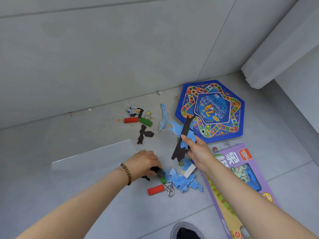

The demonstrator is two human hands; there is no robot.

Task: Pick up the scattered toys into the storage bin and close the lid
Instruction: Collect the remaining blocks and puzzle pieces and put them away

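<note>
Several puzzle pieces (182, 135): gripped by the right hand (198, 150)
Left hand (145, 163): closed round a dark piece (158, 170)
Purple box (222, 202): round tokens (241, 171) are held inside

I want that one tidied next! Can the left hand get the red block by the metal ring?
Probably yes. The red block lies uncovered, close to the left hand. But that hand grips a dark piece, so it may need to drop that first.
</note>
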